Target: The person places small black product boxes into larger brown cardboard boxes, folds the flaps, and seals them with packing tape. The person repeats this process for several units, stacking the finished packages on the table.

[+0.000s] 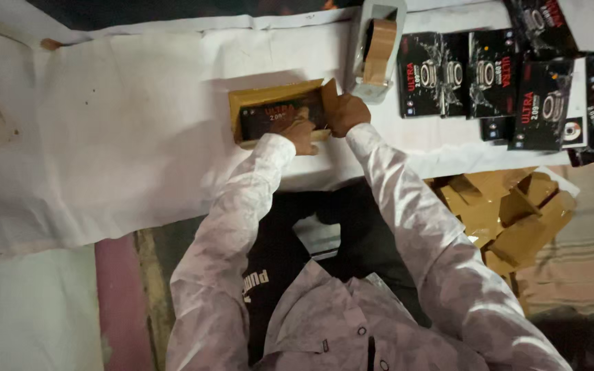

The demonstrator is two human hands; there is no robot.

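Left hand [300, 134] presses flat on black box [280, 115] inside brown carton [280, 96]. Right hand [346, 113] pinches carton's right flap; box's long axis runs left-right.

A flat black box [280, 113] with red and pale print lies inside an open brown cardboard carton [276, 96]; it sits directly under the fingers of the left hand [300, 134], which press on its right part. The carton's end flap [329, 93] stands just beyond the fingers of the right hand [346, 113]. Well to the right of both hands, a group of black rectangular boxes [510, 75] with red and white print lies partly overlapping on the white cover. Nearer to the person than these, a heap of folded brown cartons [510, 220] lies to the right of the right forearm.
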